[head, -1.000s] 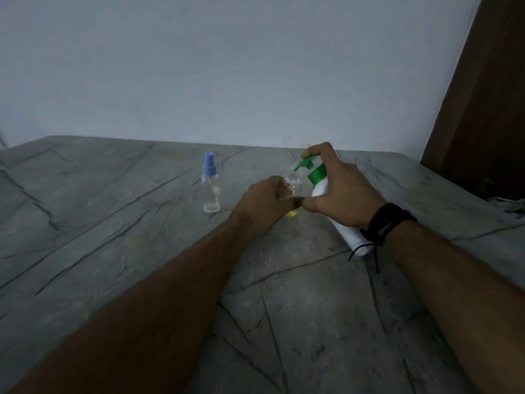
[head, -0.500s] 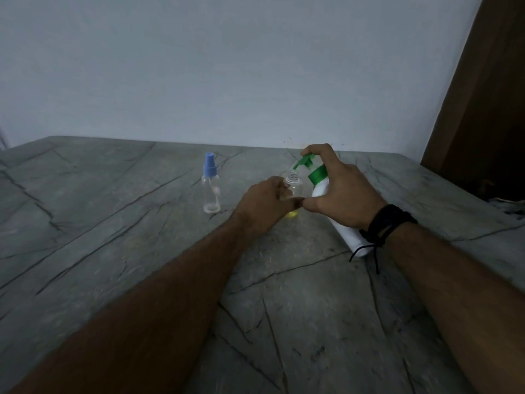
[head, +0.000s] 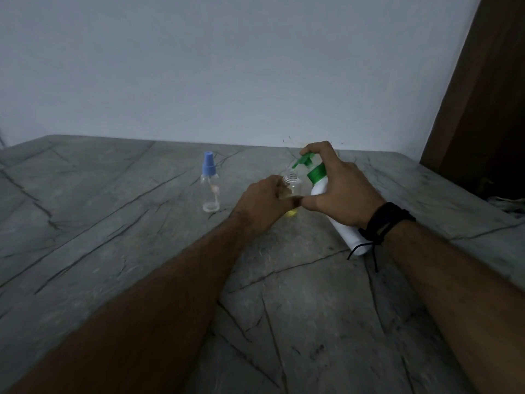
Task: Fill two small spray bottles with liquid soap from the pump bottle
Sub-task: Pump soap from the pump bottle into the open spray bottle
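My left hand [head: 262, 203] grips an uncapped clear spray bottle [head: 292, 186] that stands on the table, with yellow liquid at its bottom. My right hand [head: 341, 191] holds the white pump bottle [head: 319, 187] tilted to the left, forefinger on its green pump head [head: 303, 161], whose spout points at the small bottle's open neck. A second clear spray bottle [head: 209, 186] with a blue cap stands apart to the left, untouched.
The grey stone table [head: 113, 223] has dark veins and runs to a pale wall [head: 227, 66] at the back. A dark brown door or panel [head: 488, 109] stands at the right edge, with some pale cloth [head: 511, 204] beside it.
The green pump head has risen slightly under my right forefinger. Both hands and the bottles have otherwise kept their places.
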A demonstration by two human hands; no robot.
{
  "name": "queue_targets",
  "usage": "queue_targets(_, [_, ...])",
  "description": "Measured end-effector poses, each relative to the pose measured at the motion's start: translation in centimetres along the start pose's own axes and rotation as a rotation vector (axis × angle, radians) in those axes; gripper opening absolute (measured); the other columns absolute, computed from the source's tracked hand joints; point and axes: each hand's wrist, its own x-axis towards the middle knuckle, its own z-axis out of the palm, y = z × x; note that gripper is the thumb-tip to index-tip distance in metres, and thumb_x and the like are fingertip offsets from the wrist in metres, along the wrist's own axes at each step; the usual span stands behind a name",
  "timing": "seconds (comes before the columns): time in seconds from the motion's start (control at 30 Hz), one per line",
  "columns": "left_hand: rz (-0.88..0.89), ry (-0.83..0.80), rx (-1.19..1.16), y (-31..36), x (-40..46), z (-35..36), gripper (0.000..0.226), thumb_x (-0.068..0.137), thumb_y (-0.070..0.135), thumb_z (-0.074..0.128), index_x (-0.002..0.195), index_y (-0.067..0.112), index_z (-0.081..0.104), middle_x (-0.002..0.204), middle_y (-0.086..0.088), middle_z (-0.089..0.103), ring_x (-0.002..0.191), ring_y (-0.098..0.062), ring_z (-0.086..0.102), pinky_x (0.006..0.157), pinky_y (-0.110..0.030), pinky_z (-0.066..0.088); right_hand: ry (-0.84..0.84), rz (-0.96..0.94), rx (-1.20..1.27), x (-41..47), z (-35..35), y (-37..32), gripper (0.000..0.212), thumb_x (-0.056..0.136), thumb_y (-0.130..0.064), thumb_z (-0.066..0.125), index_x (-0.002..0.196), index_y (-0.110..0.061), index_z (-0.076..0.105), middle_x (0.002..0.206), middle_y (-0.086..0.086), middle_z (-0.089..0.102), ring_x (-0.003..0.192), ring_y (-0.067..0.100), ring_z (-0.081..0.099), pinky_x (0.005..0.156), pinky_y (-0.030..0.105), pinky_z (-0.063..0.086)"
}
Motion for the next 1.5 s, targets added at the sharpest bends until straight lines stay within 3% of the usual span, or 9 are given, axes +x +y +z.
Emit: queue_targets(1.5, [0.001,-0.002,0.019,-0.15,0.27,0.12,0.053,0.081,0.049,0.07,0.122,0.017,0.061,0.11,0.0,0.07,0.095,-0.015,0.064,0.087,-0.038,0.055,0.003,0.011,-0.002,0.11,-0.06,-0.11,0.075,0.069,-0.022,0.084,0.13,-0.031,0.041,0.099,-0.004,0.069,0.079,0.013,0.068,0.07,0.032,0.058])
